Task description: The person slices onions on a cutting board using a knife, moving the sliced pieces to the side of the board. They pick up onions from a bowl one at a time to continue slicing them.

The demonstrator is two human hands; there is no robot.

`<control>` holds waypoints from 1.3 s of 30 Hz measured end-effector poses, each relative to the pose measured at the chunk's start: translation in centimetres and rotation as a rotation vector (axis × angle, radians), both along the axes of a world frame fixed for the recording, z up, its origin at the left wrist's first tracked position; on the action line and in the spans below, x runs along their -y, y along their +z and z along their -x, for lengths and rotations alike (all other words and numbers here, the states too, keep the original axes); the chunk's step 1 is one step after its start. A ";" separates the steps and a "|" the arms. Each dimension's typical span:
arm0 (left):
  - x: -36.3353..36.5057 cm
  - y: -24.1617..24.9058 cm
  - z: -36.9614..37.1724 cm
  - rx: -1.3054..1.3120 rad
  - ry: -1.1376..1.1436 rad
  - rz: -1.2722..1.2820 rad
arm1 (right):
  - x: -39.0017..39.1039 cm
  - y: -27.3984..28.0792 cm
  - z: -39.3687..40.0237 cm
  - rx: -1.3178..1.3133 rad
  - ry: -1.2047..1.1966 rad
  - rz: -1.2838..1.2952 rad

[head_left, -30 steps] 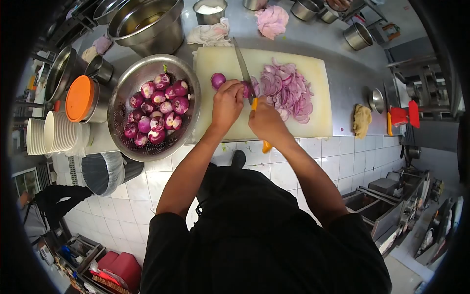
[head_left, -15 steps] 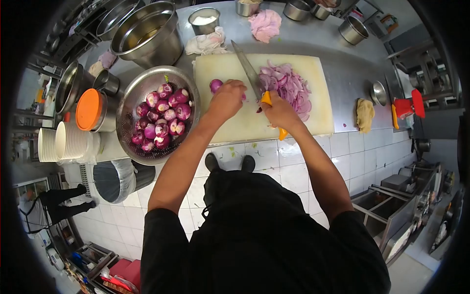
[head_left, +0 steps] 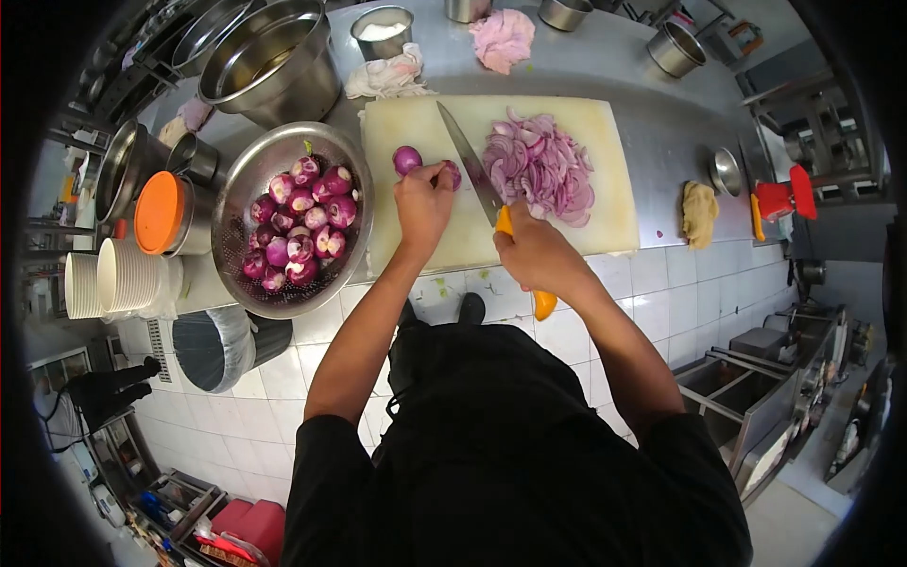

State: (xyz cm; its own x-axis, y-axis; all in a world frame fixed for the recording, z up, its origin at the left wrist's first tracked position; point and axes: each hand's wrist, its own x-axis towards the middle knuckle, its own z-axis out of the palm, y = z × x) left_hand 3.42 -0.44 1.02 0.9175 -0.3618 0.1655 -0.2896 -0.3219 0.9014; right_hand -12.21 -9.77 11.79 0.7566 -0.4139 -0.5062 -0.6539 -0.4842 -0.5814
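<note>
My left hand (head_left: 424, 203) is closed on a red onion piece (head_left: 453, 176), whose purple side shows past the fingers above the white cutting board (head_left: 612, 170). Another peeled onion piece (head_left: 406, 160) lies on the board just beyond that hand. My right hand (head_left: 540, 253) grips the orange handle of a large knife (head_left: 465, 154). Its long blade points away from me and to the left, between the held onion and a heap of sliced red onion (head_left: 540, 168) on the board's right half.
Left of the board stands a perforated metal colander (head_left: 351, 255) with several peeled red onions. Behind are a big steel pot (head_left: 312, 90), a container of white powder (head_left: 383, 33) and crumpled cloths (head_left: 387, 74). A yellow cloth (head_left: 699, 215) and small metal bowl (head_left: 727, 173) lie at right.
My right hand has drawn the knife back toward me, and the blade has come away from the onion slices. My left hand has shifted slightly left, still with the onion piece.
</note>
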 end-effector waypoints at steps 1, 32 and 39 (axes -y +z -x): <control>0.0 -0.2 -0.1 -0.001 -0.006 0.017 | -0.2 0.7 0.1 -0.028 0.013 0.005; 0.0 -1.2 -0.2 -0.026 -0.019 0.115 | 1.6 -6.4 -8.1 0.152 -0.061 0.005; 0.4 -1.3 -0.3 -0.038 -0.016 0.145 | -0.9 1.5 -4.4 0.023 -0.002 0.040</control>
State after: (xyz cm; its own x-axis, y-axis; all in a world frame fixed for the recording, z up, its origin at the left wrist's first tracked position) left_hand 3.74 -0.88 -0.28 0.9181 -0.3516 0.1827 -0.2588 -0.1830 0.9484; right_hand -7.83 -8.91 13.28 0.7667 -0.4351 -0.4720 -0.6418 -0.5057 -0.5765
